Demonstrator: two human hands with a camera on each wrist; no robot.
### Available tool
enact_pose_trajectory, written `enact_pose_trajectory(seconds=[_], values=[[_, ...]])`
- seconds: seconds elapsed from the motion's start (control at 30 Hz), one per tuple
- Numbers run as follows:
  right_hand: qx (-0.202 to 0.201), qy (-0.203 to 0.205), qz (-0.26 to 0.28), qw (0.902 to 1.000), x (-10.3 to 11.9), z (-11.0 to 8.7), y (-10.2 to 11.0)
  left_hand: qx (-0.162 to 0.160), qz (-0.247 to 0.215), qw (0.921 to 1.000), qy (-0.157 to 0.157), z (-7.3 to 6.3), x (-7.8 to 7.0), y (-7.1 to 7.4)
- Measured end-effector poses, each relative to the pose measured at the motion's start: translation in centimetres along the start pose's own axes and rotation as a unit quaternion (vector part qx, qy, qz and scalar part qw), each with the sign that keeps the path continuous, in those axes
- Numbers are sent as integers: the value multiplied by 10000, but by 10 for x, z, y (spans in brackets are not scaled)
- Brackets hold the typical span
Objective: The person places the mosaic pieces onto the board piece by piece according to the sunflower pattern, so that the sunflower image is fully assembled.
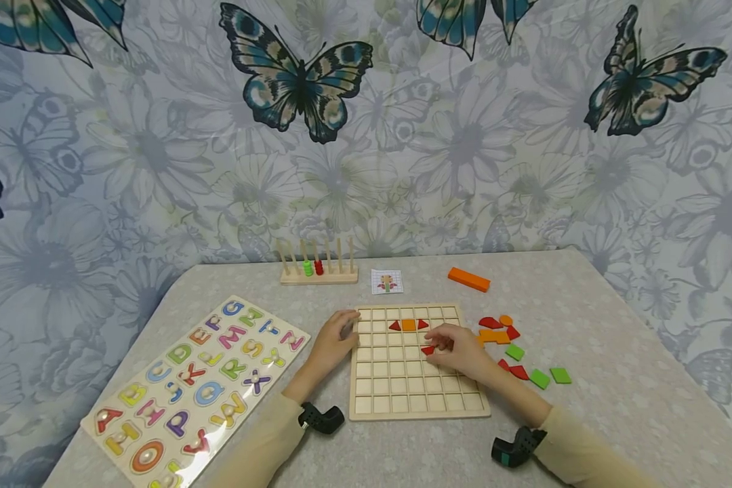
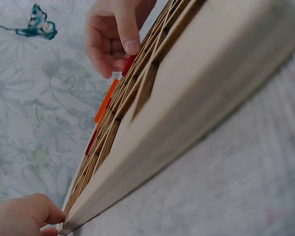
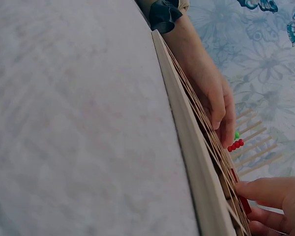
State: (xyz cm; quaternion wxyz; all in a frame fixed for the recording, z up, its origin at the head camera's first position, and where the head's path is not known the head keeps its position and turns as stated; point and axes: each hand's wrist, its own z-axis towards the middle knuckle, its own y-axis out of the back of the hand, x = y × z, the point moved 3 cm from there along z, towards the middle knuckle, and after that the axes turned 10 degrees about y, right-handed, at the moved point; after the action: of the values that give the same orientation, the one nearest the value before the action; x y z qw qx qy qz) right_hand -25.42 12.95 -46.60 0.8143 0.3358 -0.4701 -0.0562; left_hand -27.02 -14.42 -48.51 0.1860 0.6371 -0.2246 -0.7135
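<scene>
A wooden grid board (image 1: 379, 404) lies on the table with raised strips dividing it into square cells. Near its far edge an orange square tile (image 1: 408, 324) sits between two red pieces, a left one (image 1: 394, 326) and a right one (image 1: 423, 324). My right hand (image 1: 460, 349) is over the board's right half and pinches a red tile (image 1: 427, 350) between thumb and fingers, low over the cells; whether it touches the board I cannot tell. At the board's far left edge, my left hand (image 1: 334, 337) holds the rim, its thumb (image 2: 49, 211) against the wood.
Right of the board lie loose red, orange and green tiles (image 1: 539, 378) and an orange bar (image 1: 469, 278). Behind it are a small pattern card (image 1: 387, 281) and a peg counter (image 1: 318, 278) with green and red beads. An alphabet board (image 1: 186, 400) lies at the left.
</scene>
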Motion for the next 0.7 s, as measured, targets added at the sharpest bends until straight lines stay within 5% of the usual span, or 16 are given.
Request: enact_pose_trajectory(seconds=[0.4, 0.7], values=[[-274, 436, -96, 9986, 3, 2, -6, -1, -41, 10000, 38, 0, -1, 2], [-372, 343, 112, 9987, -1, 0, -2, 20, -59, 10000, 32, 1, -1, 0]])
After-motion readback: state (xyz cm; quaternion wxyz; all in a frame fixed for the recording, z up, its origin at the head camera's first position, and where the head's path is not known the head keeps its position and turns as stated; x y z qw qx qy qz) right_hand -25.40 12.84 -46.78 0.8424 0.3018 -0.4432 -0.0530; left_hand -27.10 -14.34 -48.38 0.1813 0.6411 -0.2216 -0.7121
